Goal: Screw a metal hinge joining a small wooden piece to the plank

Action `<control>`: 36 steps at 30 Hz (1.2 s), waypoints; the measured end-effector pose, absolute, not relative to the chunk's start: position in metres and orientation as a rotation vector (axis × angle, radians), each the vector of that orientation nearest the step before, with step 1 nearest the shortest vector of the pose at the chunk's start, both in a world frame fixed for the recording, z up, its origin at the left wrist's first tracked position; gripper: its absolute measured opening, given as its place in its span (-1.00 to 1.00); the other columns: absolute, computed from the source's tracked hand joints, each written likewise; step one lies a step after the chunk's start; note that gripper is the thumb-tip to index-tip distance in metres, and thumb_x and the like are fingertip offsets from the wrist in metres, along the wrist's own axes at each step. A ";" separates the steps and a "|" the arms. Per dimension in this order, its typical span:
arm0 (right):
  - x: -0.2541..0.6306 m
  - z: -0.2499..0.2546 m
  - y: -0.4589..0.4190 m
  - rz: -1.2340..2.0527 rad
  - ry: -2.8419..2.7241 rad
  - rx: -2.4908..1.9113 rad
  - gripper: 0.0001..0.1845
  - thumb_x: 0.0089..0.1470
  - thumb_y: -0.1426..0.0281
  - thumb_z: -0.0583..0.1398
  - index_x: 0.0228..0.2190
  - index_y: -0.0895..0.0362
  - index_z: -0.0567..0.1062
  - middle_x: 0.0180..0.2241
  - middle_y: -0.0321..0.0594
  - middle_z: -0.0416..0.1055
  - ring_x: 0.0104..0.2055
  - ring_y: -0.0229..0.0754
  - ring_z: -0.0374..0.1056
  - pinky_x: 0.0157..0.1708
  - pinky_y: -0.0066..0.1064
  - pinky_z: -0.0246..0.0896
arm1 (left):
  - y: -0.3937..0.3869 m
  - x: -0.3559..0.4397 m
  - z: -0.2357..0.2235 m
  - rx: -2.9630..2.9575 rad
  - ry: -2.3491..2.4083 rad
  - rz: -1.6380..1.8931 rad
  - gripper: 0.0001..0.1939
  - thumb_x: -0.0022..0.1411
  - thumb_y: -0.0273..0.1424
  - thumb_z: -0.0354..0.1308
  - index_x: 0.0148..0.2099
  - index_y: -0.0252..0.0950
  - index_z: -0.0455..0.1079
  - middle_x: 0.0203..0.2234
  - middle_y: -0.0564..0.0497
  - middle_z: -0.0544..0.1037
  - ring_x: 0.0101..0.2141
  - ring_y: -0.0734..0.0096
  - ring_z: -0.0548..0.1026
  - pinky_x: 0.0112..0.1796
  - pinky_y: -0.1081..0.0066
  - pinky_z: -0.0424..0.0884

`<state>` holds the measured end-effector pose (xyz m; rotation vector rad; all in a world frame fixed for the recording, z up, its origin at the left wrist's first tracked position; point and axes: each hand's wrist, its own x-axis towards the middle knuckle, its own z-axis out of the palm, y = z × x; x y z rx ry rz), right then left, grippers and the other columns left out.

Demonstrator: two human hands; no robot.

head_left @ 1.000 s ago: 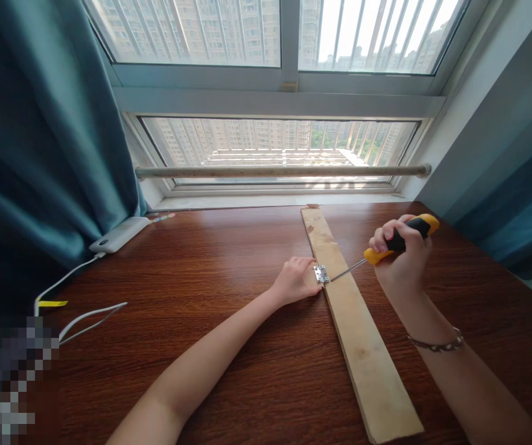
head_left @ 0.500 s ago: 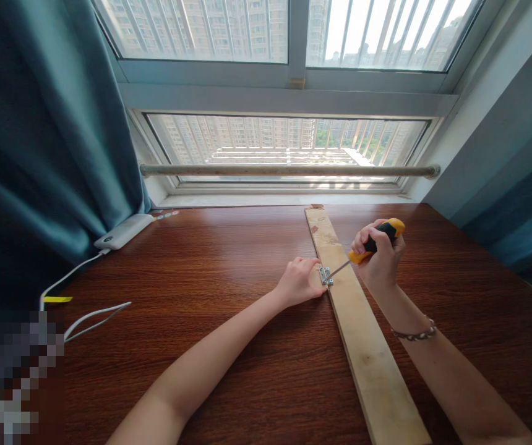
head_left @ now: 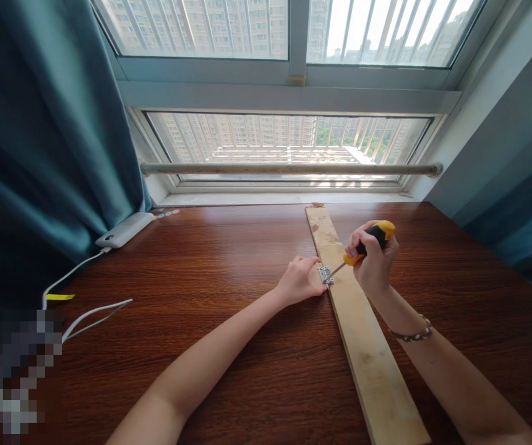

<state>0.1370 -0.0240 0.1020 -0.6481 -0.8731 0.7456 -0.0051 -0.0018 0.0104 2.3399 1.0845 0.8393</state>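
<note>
A long pale wooden plank (head_left: 363,346) lies on the dark wooden table (head_left: 210,272), running from the window sill toward me. A small silver hinge (head_left: 325,274) sits at the plank's left edge. My left hand (head_left: 299,281) rests on the table with its fingers pressed together against the hinge. My right hand (head_left: 373,259) is wrapped round the yellow and black handle of a screwdriver (head_left: 364,246). Its metal tip touches the hinge.
A white power bank (head_left: 124,230) with white cables (head_left: 90,312) lies at the table's left, beside a teal curtain (head_left: 38,154). A metal rail (head_left: 289,169) crosses the window behind the table. A grey wall and another curtain stand at the right.
My right hand with the screwdriver has moved left and closer to the hinge, steepening the tool. My left hand has stayed at the hinge.
</note>
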 end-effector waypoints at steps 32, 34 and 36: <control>0.148 0.089 0.014 0.816 -0.940 -0.742 -0.75 -0.07 0.25 0.19 -0.34 0.04 0.27 -0.43 -0.40 0.29 -0.46 -0.41 0.29 -0.46 -0.57 0.24 | -0.002 -0.006 0.012 2.331 1.106 0.833 -0.39 -0.18 -0.25 0.29 -0.03 -0.25 0.25 -0.20 -0.01 0.43 -0.16 0.21 0.33 -0.10 0.27 0.27; 0.154 0.092 0.012 0.843 -0.987 -0.739 -0.71 -0.11 0.27 0.23 -0.33 0.06 0.28 -0.37 -0.36 0.31 -0.36 -0.35 0.34 -0.36 -0.49 0.28 | -0.002 -0.006 0.012 2.322 1.102 0.835 -0.39 -0.19 -0.26 0.29 -0.04 -0.24 0.25 -0.20 -0.01 0.43 -0.15 0.21 0.33 -0.10 0.27 0.27; 0.157 0.095 0.010 0.792 -1.012 -0.762 -0.60 -0.22 0.34 0.30 -0.33 0.07 0.26 -0.33 -0.34 0.33 -0.32 -0.29 0.36 -0.31 -0.42 0.30 | -0.002 -0.006 0.012 2.315 1.095 0.845 -0.40 -0.19 -0.26 0.29 -0.04 -0.25 0.26 -0.20 -0.01 0.43 -0.15 0.22 0.33 -0.10 0.28 0.27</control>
